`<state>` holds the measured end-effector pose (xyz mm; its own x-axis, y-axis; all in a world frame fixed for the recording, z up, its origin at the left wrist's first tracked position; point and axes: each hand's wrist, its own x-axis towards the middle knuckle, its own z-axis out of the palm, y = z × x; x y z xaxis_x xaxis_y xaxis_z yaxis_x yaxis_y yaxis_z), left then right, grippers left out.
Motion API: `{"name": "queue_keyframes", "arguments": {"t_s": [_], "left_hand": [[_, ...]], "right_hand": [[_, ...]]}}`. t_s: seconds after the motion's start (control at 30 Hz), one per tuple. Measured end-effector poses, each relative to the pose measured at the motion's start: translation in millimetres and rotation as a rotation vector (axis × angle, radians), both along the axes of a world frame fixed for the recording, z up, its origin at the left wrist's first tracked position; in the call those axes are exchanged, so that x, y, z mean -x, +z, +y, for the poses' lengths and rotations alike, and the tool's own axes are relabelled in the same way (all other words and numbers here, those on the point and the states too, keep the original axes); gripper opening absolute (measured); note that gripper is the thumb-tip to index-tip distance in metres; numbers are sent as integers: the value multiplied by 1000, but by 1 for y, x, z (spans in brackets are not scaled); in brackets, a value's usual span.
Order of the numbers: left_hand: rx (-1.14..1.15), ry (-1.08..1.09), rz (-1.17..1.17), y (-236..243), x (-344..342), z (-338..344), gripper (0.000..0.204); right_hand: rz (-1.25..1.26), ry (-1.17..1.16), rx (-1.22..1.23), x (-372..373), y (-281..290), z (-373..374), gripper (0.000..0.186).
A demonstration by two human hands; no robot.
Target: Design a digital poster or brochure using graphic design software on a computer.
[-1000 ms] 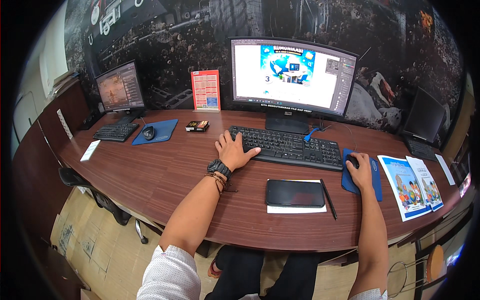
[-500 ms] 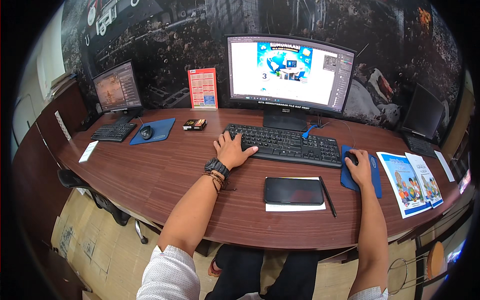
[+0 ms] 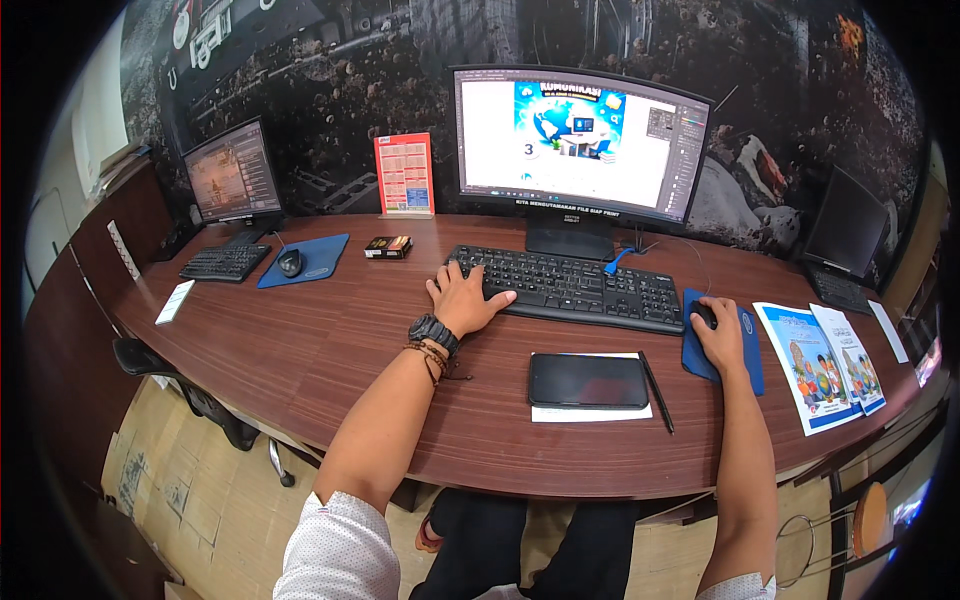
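Office: monitors [image 3: 590, 182] along a desk [image 3: 330, 350]

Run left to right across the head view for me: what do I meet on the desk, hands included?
Far-left keyboard, black mouse, small dark box, left hand, phone, pen, right hand, blue booklet, narrow white paper.

We hold our left forearm [image 3: 378, 425] angled forward and inward, the left hand [image 3: 466, 305] palm down with fingers [image 3: 447, 278] spread and thumb [image 3: 503, 299] pointing right. Our right forearm [image 3: 748, 450] runs forward to a curled right hand [image 3: 724, 340] (palm down too).
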<state>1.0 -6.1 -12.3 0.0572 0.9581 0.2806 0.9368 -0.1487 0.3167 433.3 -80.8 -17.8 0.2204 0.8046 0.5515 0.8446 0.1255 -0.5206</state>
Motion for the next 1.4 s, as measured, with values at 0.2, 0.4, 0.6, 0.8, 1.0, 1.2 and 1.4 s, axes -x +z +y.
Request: {"name": "queue_keyframes", "arguments": {"t_s": [0.2,0.4,0.6,0.8,1.0,1.2,1.4], "left_hand": [[3,4,1,1,0,-1,91],[-2,6,7,0,0,0,91],[9,4,2,1,0,0,91],[0,3,3,1,0,-1,91],[11,6,10,2,-1,0,92],[25,10,8,2,1,-1,92],[2,-3,-19,-1,1,1,92]], "right_hand": [[1,13,-13,-1,-2,1,37],[2,7,-8,0,-1,0,37],[-33,9,-9,-1,1,-1,33],[-16,17,-4,1,2,-2,33],[-19,-3,-17,-1,0,0,34],[-20,-14,-3,1,2,-1,36],[-33,-7,-10,-1,0,1,37]]}}
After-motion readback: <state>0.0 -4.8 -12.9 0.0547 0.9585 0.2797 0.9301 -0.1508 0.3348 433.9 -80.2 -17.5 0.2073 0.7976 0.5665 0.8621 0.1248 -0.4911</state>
